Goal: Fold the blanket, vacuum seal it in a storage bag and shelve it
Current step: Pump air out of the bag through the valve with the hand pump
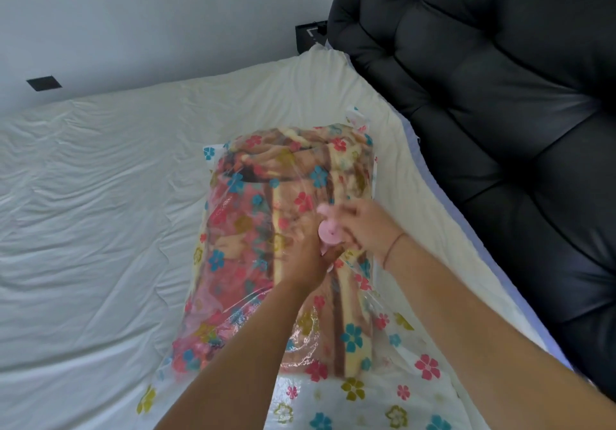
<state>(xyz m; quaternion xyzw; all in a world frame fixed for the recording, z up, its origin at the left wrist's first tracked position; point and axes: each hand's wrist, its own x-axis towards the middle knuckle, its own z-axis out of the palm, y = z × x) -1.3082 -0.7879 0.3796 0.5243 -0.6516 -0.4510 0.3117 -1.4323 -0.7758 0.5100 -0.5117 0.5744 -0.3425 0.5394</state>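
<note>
Clear flower-print storage bag (356,393) with blanket (293,176) inside, near bed (100,196) edge by headboard (500,96) — left hand (310,259), right hand (366,226) fingers pinching pink valve (328,234)

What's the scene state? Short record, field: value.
surface: white wrinkled bed sheet
storage bag: clear, flower print, lying on the sheet; near end flat
blanket: folded, inside the bag
valve: pink, on top of the bag
cap: pink, just beyond the valve, blurred
left hand: on the bag at the valve's near side; finger pose unclear
right hand: fingers curled at the cap, seems to pinch it
background: black tufted headboard
stage: bag looks puffy, not shelved
</note>
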